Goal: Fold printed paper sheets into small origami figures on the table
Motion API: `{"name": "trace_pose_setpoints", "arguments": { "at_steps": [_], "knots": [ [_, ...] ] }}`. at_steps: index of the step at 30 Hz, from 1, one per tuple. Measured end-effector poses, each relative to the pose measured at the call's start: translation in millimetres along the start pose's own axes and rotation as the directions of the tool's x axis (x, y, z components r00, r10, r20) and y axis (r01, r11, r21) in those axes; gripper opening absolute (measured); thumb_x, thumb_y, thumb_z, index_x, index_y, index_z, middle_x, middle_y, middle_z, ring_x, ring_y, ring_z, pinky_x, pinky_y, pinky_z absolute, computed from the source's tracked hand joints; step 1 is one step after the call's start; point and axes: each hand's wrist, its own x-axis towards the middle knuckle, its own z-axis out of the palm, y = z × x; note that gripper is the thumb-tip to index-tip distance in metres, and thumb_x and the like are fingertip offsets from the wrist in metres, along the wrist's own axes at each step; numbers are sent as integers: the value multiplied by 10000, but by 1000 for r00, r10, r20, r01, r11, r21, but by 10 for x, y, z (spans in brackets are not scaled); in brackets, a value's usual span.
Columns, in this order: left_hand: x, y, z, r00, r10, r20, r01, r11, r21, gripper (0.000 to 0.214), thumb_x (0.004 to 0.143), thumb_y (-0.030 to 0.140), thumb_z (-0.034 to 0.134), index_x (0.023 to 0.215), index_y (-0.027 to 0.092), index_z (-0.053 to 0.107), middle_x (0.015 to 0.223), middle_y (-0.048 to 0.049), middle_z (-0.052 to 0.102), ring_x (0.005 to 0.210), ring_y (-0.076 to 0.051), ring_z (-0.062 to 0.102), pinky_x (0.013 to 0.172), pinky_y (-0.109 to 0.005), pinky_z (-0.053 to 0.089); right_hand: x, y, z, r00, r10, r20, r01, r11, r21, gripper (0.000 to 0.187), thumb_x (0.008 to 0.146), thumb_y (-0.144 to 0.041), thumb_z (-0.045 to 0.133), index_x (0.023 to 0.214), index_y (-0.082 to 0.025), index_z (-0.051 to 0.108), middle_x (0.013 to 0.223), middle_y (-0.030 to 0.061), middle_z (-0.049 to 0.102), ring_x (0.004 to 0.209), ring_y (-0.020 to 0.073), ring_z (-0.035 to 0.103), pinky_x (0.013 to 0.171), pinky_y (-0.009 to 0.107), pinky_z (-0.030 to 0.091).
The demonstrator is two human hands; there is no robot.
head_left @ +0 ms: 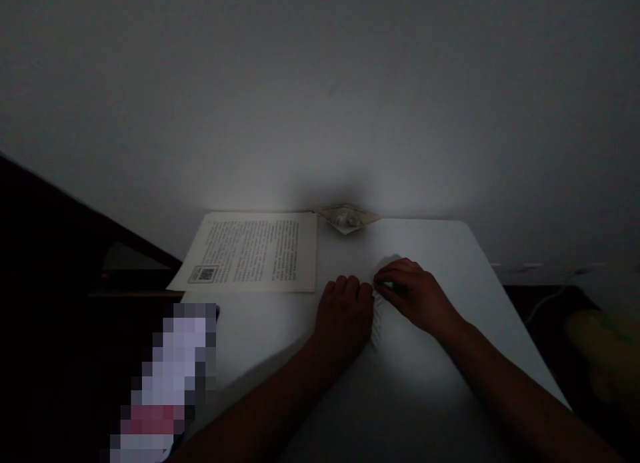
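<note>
The scene is dim. My left hand rests on the white table with its fingers curled under, knuckles up. My right hand lies just to its right, fingertips pinched together and touching the left hand's fingers. Something small and pale, perhaps a thin strip or paper, sits under the fingertips; I cannot make it out. A faint ribbed shadow or object runs down between the two hands.
A printed sheet with dense text and a QR code lies at the table's far left, overhanging the edge. A small clear packet sits against the wall. A pixelated patch covers the lower left. Dark furniture flanks both sides.
</note>
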Motion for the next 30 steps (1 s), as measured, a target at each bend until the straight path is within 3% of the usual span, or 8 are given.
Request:
{"name": "trace_pose_setpoints", "arguments": {
  "at_steps": [6,12,18,30],
  "knots": [
    [-13,51,27,1000,-26,17,26,1000,-14,202,889,355,500,935,168,559,896,-66,567,870,-247,515,731,-386,404,-15,10,2,1000,14,22,-14,1000,3,121,800,-233,653,919,-215,666,929,54,688,913,216,607,839,398,469],
    [-37,47,-26,999,-17,39,17,1000,-1,332,871,455,505,1024,162,543,955,-82,570,905,-260,515,751,-394,393,-157,28,-44,992,118,47,-112,988,-110,414,773,-370,671,1152,-231,579,1190,90,601,1138,276,519,959,477,400],
    [-68,31,-48,998,9,63,-8,1000,-11,428,860,499,504,1116,157,514,1023,-93,566,937,-268,505,768,-407,386,-263,14,-38,979,204,21,-196,960,-198,613,702,-447,717,1245,-254,507,1282,84,555,1200,298,478,985,500,356],
    [-92,56,-30,998,-1,61,1,1000,-7,348,866,482,508,1039,181,534,1002,-78,554,943,-273,485,777,-421,371,-151,160,60,954,242,-177,-266,955,-130,205,749,-421,686,896,-279,687,1074,42,667,1036,254,592,910,468,417]
  ]
}}
